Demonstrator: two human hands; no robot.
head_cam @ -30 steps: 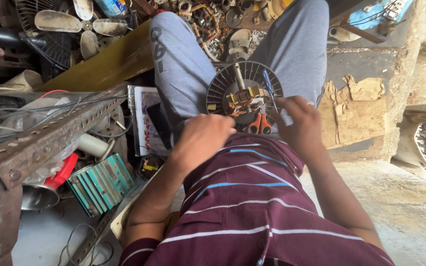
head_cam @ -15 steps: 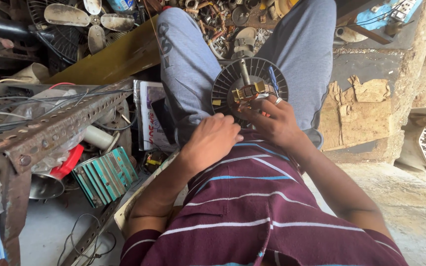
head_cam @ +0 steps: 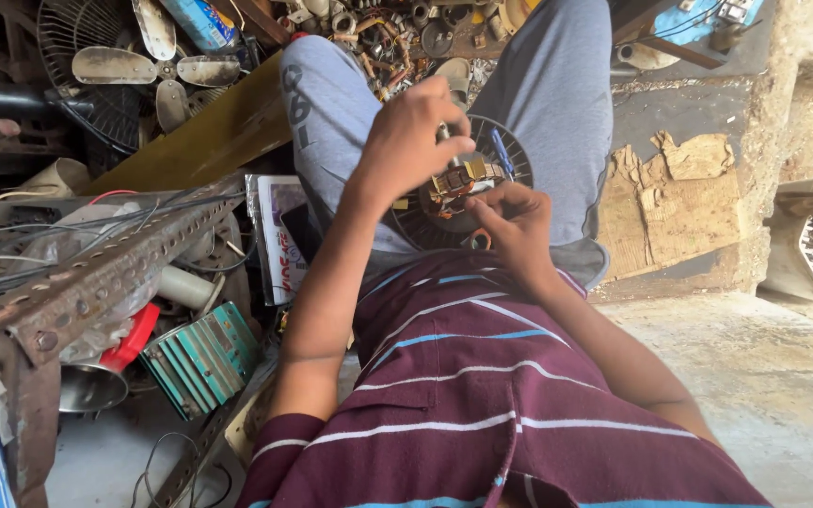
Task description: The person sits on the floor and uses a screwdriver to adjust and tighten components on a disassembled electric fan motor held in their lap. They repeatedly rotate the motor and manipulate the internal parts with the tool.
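Note:
A round black fan motor housing (head_cam: 510, 150) with copper windings (head_cam: 463, 179) rests on my lap between my grey-trousered knees. My left hand (head_cam: 411, 141) is raised over it, fingers closed around the motor's metal shaft. My right hand (head_cam: 510, 221) touches the housing's near side, its fingertips at the windings; whether it grips anything I cannot tell. Orange-handled pliers (head_cam: 478, 241) peek out under the right hand.
A rusty perforated angle iron (head_cam: 96, 277) and tangled wires lie at left, with a green finned part (head_cam: 201, 356), a red-capped metal piece (head_cam: 110, 362) and a printed box (head_cam: 279, 235). Fan blades (head_cam: 134, 66) and scrap parts (head_cam: 397, 23) lie ahead. A crumbling wall (head_cam: 689, 198) stands at right.
My left hand has risen from my lap up to the motor shaft and closed on it. My right hand stayed at the housing's near edge. The view tilted slightly.

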